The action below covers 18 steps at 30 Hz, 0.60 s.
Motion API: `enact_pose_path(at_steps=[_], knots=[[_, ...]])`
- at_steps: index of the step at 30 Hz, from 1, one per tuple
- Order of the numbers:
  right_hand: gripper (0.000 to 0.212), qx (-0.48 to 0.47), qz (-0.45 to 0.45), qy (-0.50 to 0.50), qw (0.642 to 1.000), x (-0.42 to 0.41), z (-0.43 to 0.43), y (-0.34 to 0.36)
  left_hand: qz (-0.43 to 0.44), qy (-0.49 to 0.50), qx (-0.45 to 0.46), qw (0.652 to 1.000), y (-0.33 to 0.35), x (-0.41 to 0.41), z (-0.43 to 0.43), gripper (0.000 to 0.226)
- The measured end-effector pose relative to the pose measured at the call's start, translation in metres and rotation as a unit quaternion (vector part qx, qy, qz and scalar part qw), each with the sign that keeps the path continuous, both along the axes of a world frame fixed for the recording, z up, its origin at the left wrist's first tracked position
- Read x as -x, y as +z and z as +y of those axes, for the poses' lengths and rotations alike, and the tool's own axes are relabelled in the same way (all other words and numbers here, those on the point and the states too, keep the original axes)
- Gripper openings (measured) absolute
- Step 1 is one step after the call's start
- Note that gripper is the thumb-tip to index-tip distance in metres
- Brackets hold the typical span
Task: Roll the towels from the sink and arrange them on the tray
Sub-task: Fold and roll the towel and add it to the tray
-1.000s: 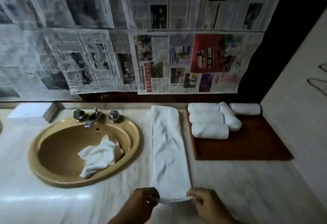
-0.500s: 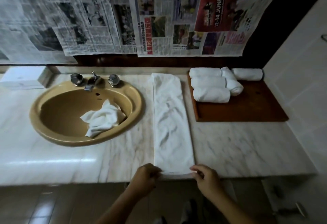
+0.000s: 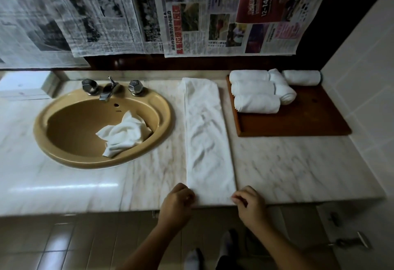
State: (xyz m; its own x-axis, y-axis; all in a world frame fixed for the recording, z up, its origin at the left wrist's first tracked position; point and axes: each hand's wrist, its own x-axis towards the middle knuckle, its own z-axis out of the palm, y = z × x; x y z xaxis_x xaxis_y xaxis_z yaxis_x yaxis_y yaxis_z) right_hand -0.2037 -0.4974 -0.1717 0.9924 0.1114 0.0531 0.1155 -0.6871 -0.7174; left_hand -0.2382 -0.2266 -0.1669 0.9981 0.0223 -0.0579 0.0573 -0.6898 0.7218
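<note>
A white towel (image 3: 206, 135), folded into a long strip, lies flat on the marble counter between the sink and the tray. My left hand (image 3: 178, 200) pinches its near left corner at the counter's front edge. My right hand (image 3: 248, 201) pinches the near right corner. A crumpled white towel (image 3: 123, 134) lies inside the tan oval sink (image 3: 42, 120). The dark wooden tray (image 3: 298, 120) at the back right carries several rolled white towels (image 3: 257, 104) along its far and left side.
Chrome taps and a spout (image 3: 108, 89) stand behind the sink. A white box (image 3: 23, 85) sits at the far left. A tiled wall (image 3: 362, 77) borders the counter (image 3: 298, 173) on the right; newspapers cover the mirror behind. My feet show on the floor below.
The view has tilted down, so the counter's front edge and the floor now show. Both hands stay at the towel's near corners; the towel lies as before.
</note>
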Motion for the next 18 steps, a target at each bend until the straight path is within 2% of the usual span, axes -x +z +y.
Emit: enact_pose_path(at_steps=[2, 4, 8, 12, 16, 18], knots=[[0.021, 0.000, 0.006, 0.029, 1.000, 0.003, -0.005, 0.003, -0.042, -0.030, -0.023, 0.998, -0.001, 0.004, 0.003, 0.013], [0.034, 0.027, 0.033, 0.055, 0.998, 0.007, -0.007, 0.004, -0.071, -0.066, -0.057, 0.994, -0.002, 0.008, 0.009, 0.014], [0.043, 0.040, 0.052, 0.062, 0.996, 0.003, -0.006, 0.001, -0.068, -0.135, -0.097, 0.984, -0.001, 0.007, 0.015, 0.029], [0.036, 0.025, 0.081, 0.052, 0.995, -0.004, -0.005, 0.009, -0.032, -0.120, -0.079, 0.989, -0.001, 0.004, 0.015, 0.033], [0.033, 0.002, 0.121, 0.035, 0.992, -0.014, -0.003, 0.015, 0.006, -0.072, -0.004, 0.997, 0.000, 0.001, 0.016, 0.030], [0.024, -0.008, 0.161, 0.028, 0.987, -0.018, -0.002, 0.020, 0.022, -0.036, 0.017, 0.999, 0.004, -0.003, 0.016, 0.025]])
